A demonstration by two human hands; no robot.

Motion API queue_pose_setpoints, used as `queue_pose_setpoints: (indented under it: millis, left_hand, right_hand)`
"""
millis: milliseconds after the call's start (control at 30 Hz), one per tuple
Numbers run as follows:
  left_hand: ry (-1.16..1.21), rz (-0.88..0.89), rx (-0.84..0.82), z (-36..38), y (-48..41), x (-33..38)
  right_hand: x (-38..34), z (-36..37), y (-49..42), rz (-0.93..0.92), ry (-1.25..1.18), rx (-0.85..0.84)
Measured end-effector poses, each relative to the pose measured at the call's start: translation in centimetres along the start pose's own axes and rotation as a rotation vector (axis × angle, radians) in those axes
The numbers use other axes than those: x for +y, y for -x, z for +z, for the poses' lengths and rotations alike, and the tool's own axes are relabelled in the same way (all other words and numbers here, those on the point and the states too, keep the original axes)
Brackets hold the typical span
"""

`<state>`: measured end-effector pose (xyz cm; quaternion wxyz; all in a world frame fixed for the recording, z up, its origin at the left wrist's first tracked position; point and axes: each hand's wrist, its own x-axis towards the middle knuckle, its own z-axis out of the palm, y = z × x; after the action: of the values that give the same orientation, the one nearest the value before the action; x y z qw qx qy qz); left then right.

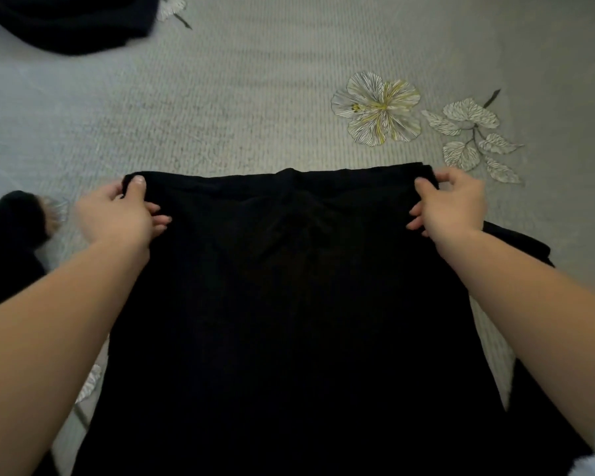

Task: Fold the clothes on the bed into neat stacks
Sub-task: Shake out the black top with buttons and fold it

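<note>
A large black garment [289, 304] lies spread over the grey bed [255, 97], reaching from the lower edge of the view up to a straight far edge at mid-frame. My left hand [121, 214] pinches the garment's far left corner between thumb and fingers. At the far right corner, my right hand [450, 204] pinches the same edge. Both forearms stretch over the cloth. A crease runs down from the middle of the far edge.
Another dark garment [66, 22] lies crumpled at the top left. A further black piece [11, 235] sits at the left edge. The bedcover carries a printed flower [378, 108] and leaves [474, 139] beyond the right hand.
</note>
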<state>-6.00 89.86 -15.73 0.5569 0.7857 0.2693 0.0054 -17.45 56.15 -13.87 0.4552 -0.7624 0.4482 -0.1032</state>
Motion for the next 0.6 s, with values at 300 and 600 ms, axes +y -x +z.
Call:
queue_pose_setpoints:
  millis: [300, 600]
  left_hand:
    - [-0.064, 0.154, 0.011, 1.0, -2.6, 0.4]
    - [-0.8, 0.591, -0.28, 2.1, 5.7, -0.3]
  right_hand:
    - [-0.9, 0.3, -3.4, 0.132, -0.375, 0.079]
    - [-0.7, -1.9, 0.4, -0.13, -0.018, -0.119]
